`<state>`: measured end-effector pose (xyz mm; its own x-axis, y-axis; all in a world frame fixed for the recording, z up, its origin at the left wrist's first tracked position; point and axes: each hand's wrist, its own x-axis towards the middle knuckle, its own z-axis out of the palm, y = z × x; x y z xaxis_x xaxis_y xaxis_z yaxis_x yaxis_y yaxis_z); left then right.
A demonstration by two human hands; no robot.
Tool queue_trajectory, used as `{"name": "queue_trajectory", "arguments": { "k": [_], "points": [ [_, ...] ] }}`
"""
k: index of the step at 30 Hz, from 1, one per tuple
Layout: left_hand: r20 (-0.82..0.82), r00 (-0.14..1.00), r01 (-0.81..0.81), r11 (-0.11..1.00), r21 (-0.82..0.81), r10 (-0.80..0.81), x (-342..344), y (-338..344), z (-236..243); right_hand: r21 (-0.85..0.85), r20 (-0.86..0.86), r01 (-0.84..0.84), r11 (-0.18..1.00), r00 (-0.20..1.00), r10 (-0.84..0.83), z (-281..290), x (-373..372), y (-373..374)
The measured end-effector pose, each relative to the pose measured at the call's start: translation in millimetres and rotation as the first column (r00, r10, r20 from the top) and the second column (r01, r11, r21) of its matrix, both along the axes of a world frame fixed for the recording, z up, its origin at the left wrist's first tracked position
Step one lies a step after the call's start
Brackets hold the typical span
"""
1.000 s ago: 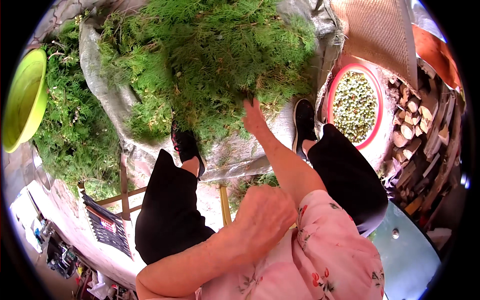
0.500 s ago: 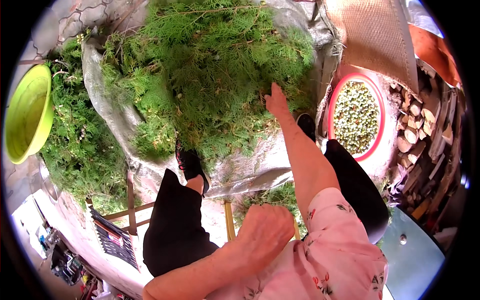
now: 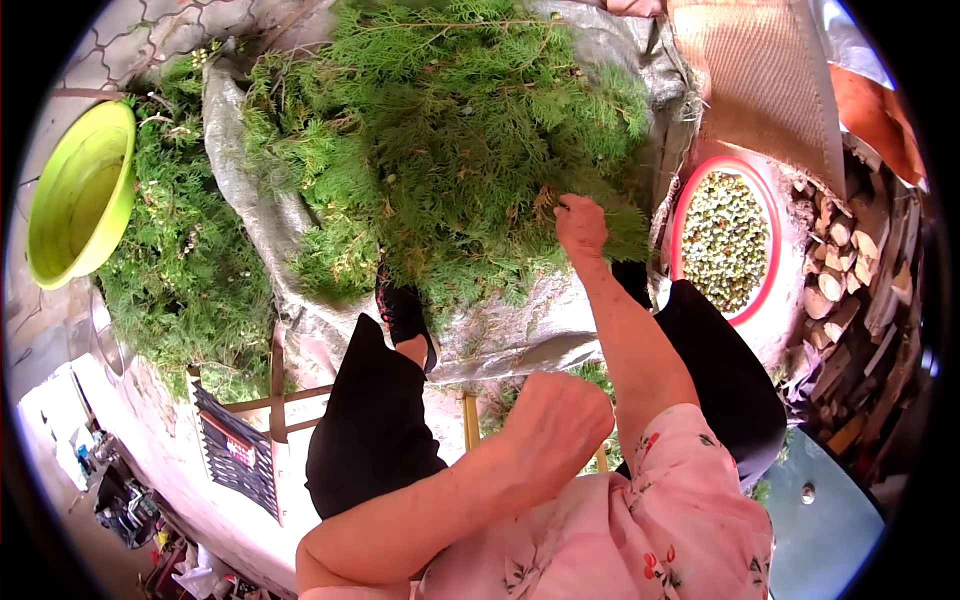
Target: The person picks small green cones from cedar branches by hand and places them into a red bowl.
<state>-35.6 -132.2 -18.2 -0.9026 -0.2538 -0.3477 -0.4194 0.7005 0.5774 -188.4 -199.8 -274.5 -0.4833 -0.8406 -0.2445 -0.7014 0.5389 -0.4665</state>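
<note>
A large heap of feathery green conifer branches point(image 3: 450, 170) lies on a grey-white plastic sheet point(image 3: 520, 335) in front of me. At the heap's near right side, my right hand point(image 3: 583, 228) is closed in a pinch around a conifer sprig point(image 3: 628, 232), whose green fronds fan out to the right of the hand. Close to my body, over my lap, my left hand point(image 3: 560, 425) is curled into a fist with its back toward me. Its fingertips are turned away, so what it may hold is hidden.
On the right stands a red-rimmed round tray point(image 3: 775, 240) of small green cones, beside stacked firewood point(image 3: 840, 260). More cut greenery point(image 3: 190, 260) lies at left with a lime-green basin point(image 3: 80, 200). A woven mat point(image 3: 760, 90) is at far right; a blue-grey panel point(image 3: 825, 500) is near right.
My right hand has drawn slightly nearer me, from fingers reaching into the heap to a closed pinch with a sprig beside it. My left hand remains a fist. The view has shifted slightly.
</note>
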Motion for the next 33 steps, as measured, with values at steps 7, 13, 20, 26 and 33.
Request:
{"name": "queue_trajectory", "arguments": {
  "k": [7,13,20,26,33],
  "points": [
    [-0.186,0.975,-0.139,0.986,-0.089,0.120,3,-5,-3,0.077,-0.178,-0.283,0.956,0.939,0.293,88,-21,-9],
    [-0.248,0.949,-0.221,0.972,-0.078,0.196,13,-17,-2,0.186,-0.359,-0.405,0.895,0.820,0.446,161,-25,-17],
    [-0.144,0.914,-0.403,0.883,-0.240,0.378,38,-48,12,0.137,-0.545,-0.504,0.853,0.680,0.489,255,-51,-19],
    [-0.253,0.820,-0.571,0.763,-0.303,0.513,62,-66,17,0.027,-0.610,-0.556,0.831,0.649,0.454,313,-62,-6],
    [-0.520,0.599,-0.782,0.583,-0.219,0.609,72,-76,24,-0.113,-0.627,-0.583,0.805,0.670,0.397,382,-68,11]
  ]
}}
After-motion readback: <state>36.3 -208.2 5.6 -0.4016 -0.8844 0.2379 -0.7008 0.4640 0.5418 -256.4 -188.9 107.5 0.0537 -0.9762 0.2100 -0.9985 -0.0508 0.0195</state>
